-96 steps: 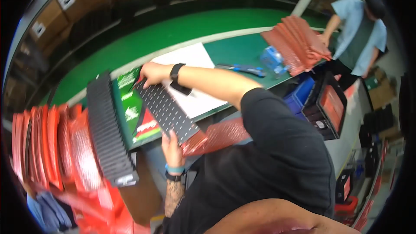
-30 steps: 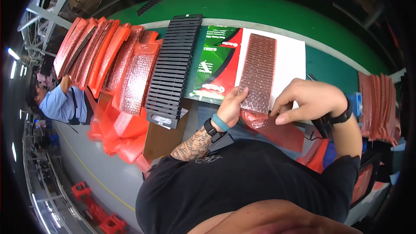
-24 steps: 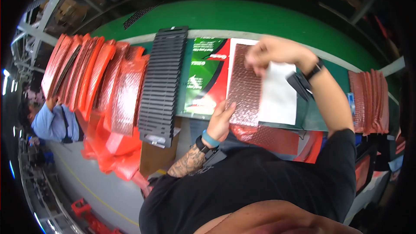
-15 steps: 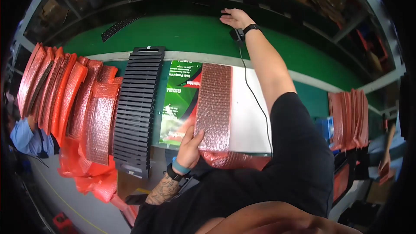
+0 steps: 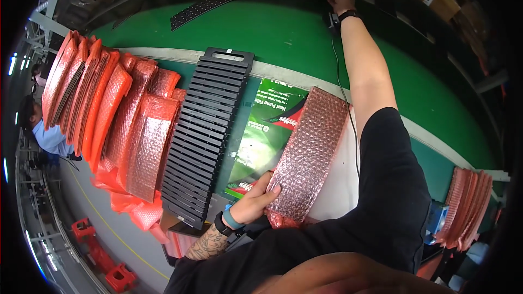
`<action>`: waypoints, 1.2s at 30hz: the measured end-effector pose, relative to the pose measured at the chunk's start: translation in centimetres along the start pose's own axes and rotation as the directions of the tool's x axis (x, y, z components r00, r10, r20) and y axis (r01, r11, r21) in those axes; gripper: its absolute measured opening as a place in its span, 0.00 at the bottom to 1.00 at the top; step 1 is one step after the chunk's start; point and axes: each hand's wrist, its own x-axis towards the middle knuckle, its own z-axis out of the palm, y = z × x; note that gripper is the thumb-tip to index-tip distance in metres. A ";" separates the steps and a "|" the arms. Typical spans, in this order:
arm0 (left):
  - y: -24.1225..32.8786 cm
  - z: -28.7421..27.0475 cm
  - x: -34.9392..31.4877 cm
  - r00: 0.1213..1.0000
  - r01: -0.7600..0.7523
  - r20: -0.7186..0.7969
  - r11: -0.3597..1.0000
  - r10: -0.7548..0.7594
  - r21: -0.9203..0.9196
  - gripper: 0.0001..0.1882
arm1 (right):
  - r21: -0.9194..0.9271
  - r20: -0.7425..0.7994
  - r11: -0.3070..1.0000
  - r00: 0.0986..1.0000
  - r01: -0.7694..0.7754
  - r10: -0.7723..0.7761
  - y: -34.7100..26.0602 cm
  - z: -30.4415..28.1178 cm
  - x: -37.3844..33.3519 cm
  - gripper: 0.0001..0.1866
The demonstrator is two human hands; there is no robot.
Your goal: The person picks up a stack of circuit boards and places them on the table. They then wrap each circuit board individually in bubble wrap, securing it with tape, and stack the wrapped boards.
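Observation:
My left hand (image 5: 256, 202) is closed on the near left edge of a reddish bubble-wrap bag (image 5: 308, 152), thumb on top. The bag lies tilted over a green printed sheet (image 5: 261, 141) and a white surface (image 5: 340, 177). My right hand (image 5: 341, 1) is stretched far out over the green belt (image 5: 283, 35), its fingers curled at a thin dark edge in shadow. What they grip there is too dark to make out. A black slotted rack (image 5: 204, 130) stands left of the printed sheet.
Several red bubble-wrap bags (image 5: 103, 98) stand packed at the left, more (image 5: 466, 207) at the right. A black perforated strip (image 5: 204, 10) lies on the belt. A cable (image 5: 339, 71) trails from my right wrist. Red stools (image 5: 120, 276) and a person (image 5: 48, 136) are at the left.
My right hand has reached farther out and its fingers have gone from spread to curled. My left hand still holds the bag, which now lies more tilted. The view has turned.

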 end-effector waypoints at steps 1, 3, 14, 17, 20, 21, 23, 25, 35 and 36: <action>0.0 0.0 -0.1 1.000 0.020 -0.016 0.999 -0.021 -0.043 0.27 | 0.004 0.003 1.000 1.000 -0.008 0.008 0.5 0.2 0.0 0.09; -0.2 0.1 -0.3 0.996 0.067 -0.042 0.989 -0.074 -0.135 0.27 | 0.097 0.061 0.993 0.996 -0.064 0.058 1.4 0.0 0.1 0.07; -2.7 3.3 1.0 0.987 -0.161 -0.026 0.940 0.160 -0.301 0.21 | 0.044 0.210 0.951 0.934 -0.305 0.290 -18.0 -4.7 -29.6 0.05; -3.9 4.3 1.3 0.959 -0.280 -0.034 0.915 0.282 -0.291 0.17 | -0.247 0.360 0.965 0.915 -0.093 0.180 -18.9 -7.7 -44.9 0.12; -5.0 4.9 1.4 0.951 -0.300 -0.020 0.900 0.309 -0.317 0.19 | -0.339 0.240 0.915 0.921 -0.218 0.308 -16.0 -10.2 -56.6 0.13; -5.4 5.2 1.3 0.948 -0.308 -0.018 0.895 0.319 -0.323 0.21 | -0.315 0.216 0.911 0.914 -0.267 0.343 -15.0 -10.3 -59.3 0.14; -6.0 5.8 0.8 0.950 -0.289 0.008 0.887 0.313 -0.359 0.22 | -0.287 0.188 0.907 0.911 -0.307 0.367 -13.3 -10.2 -62.6 0.14; -6.5 6.2 0.4 0.953 -0.256 0.040 0.869 0.300 -0.424 0.24 | -0.256 0.153 0.908 0.914 -0.331 0.376 -11.5 -10.4 -64.3 0.15; -6.6 7.6 -0.8 0.941 -0.298 0.026 0.860 0.338 -0.414 0.21 | -0.412 0.092 0.825 0.883 -0.387 0.460 -12.2 -10.1 -64.6 0.11; -6.5 7.7 -0.8 0.941 -0.316 -0.002 0.872 0.340 -0.374 0.20 | -0.460 0.086 0.799 0.876 -0.387 0.474 -12.3 -10.2 -64.6 0.12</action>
